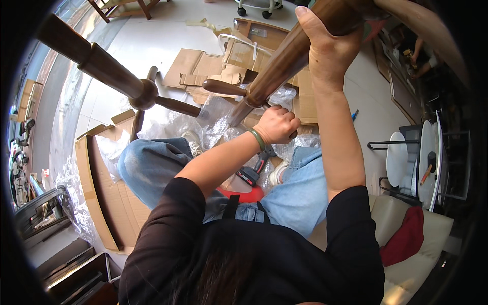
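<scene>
wooden post (282, 63) (smooth, rounded) is clasped by right grip (333, 53), peg (293, 134) by left grip (277, 124).

Eyes just nearer the person than the lower end of the wooden post (279, 66), and there it is, a battery pack (247, 176) on a power tool (263, 159), showing small pale marks (249, 177)! Too tiny, too blurred to call a single word. Nothing else around the post reads clearly.

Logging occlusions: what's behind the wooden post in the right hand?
Cardboard shows on both sides of the wooden post, with bubble wrap by its lower end. Whatever lies directly behind the post is covered and can't be seen.
</scene>
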The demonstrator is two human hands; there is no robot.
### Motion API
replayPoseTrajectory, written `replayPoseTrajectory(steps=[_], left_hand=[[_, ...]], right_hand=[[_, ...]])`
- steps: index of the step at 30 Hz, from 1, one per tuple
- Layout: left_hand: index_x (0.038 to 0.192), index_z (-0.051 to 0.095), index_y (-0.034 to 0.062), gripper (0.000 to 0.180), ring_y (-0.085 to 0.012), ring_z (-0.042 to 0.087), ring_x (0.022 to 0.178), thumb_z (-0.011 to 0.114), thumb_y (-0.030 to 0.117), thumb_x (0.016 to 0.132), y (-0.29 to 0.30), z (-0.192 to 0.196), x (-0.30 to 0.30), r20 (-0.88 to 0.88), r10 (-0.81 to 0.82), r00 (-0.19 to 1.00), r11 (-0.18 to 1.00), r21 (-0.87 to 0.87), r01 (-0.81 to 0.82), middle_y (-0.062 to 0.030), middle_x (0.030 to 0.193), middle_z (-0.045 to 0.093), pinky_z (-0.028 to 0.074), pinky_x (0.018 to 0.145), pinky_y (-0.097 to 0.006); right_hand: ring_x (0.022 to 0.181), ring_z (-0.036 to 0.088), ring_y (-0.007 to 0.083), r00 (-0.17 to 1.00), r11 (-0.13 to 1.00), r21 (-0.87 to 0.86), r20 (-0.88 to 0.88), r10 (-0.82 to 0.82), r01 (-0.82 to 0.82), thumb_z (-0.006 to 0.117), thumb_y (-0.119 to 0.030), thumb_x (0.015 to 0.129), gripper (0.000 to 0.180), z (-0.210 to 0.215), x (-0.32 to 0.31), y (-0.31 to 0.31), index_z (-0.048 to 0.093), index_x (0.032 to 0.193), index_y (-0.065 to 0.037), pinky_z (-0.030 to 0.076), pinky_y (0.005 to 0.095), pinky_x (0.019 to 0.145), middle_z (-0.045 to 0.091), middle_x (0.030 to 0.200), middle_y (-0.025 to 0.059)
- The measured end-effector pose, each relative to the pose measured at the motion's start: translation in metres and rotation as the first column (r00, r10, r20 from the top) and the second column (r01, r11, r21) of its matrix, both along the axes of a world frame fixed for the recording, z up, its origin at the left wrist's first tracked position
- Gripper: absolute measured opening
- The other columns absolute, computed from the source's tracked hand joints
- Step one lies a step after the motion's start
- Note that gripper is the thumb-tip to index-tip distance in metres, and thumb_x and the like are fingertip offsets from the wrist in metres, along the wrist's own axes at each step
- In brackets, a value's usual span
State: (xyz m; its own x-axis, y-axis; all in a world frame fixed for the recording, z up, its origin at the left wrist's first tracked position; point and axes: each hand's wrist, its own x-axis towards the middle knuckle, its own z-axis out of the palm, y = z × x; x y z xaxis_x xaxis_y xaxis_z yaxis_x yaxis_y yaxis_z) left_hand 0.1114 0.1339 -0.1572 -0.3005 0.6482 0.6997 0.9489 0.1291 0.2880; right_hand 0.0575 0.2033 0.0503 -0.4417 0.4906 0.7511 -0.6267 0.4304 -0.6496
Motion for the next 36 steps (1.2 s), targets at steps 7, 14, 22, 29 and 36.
replayPoseTrajectory(steps=[7, 14, 22, 29, 36], left_hand=[[0.069, 0.059, 0.0093, 0.017, -0.0265, 0.065, 0.065, 0.069, 0.022, 0.063, -0.006, 0.006, -0.009, 0.004, -0.089, 0.996, 0.986, -0.143, 0.088, -0.0072, 0.065, 0.062, 0.053, 0.063, -0.038], [0.069, 0.058, 0.0077, 0.016, -0.0285, 0.065, 0.066, 0.067, 0.021, 0.065, -0.003, 0.008, -0.013, 0.052, -0.154, 0.987, 0.955, -0.248, 0.162, -0.0086, 0.068, 0.062, 0.053, 0.062, -0.039], [0.068, 0.058, 0.0071, 0.016, -0.0304, 0.065, 0.063, 0.066, 0.021, 0.066, -0.002, 0.011, -0.014, 0.091, -0.191, 0.977, 0.930, -0.303, 0.210, -0.0104, 0.066, 0.063, 0.053, 0.060, -0.041], [0.068, 0.059, 0.0074, 0.015, -0.0309, 0.065, 0.062, 0.065, 0.021, 0.067, -0.004, 0.015, -0.016, 0.133, -0.219, 0.967, 0.901, -0.353, 0.253, -0.0101, 0.065, 0.063, 0.053, 0.057, -0.042], [0.066, 0.060, 0.0083, 0.013, -0.0313, 0.064, 0.059, 0.065, 0.020, 0.067, -0.008, 0.018, -0.016, 0.131, -0.246, 0.960, 0.892, -0.357, 0.277, -0.0101, 0.060, 0.062, 0.052, 0.055, -0.043]], right_hand=[[0.087, 0.055, 0.0147, 0.999, 0.998, -0.052, 0.039, 0.022, -0.020, 0.081, -0.005, 0.069, 0.051, 0.001, 0.001, -0.001, 0.054, 0.112, -0.004, 0.047, 0.0291, 0.080, 0.057, 0.098, 0.0020], [0.089, 0.055, 0.0145, 0.999, 0.991, -0.132, -0.013, 0.034, -0.035, 0.080, -0.003, 0.069, 0.054, 0.002, 0.002, 0.000, 0.052, 0.115, -0.005, 0.046, 0.0285, 0.082, 0.056, 0.100, 0.0011], [0.088, 0.054, 0.0140, 1.000, 0.997, -0.074, -0.014, 0.017, -0.018, 0.080, -0.003, 0.070, 0.054, -0.002, -0.001, 0.014, 0.052, 0.116, -0.005, 0.046, 0.0277, 0.082, 0.055, 0.099, 0.0004], [0.090, 0.056, 0.0148, 0.999, 0.997, -0.073, -0.036, 0.003, -0.005, 0.078, -0.005, 0.070, 0.047, 0.000, 0.002, 0.008, 0.055, 0.111, -0.006, 0.045, 0.0293, 0.086, 0.056, 0.099, 0.0009], [0.079, 0.058, 0.0106, 0.995, 0.991, 0.090, 0.025, 0.095, -0.097, 0.085, -0.007, 0.068, 0.042, 0.003, 0.003, 0.019, 0.057, 0.099, -0.004, 0.048, 0.0254, 0.080, 0.061, 0.088, -0.0004]])
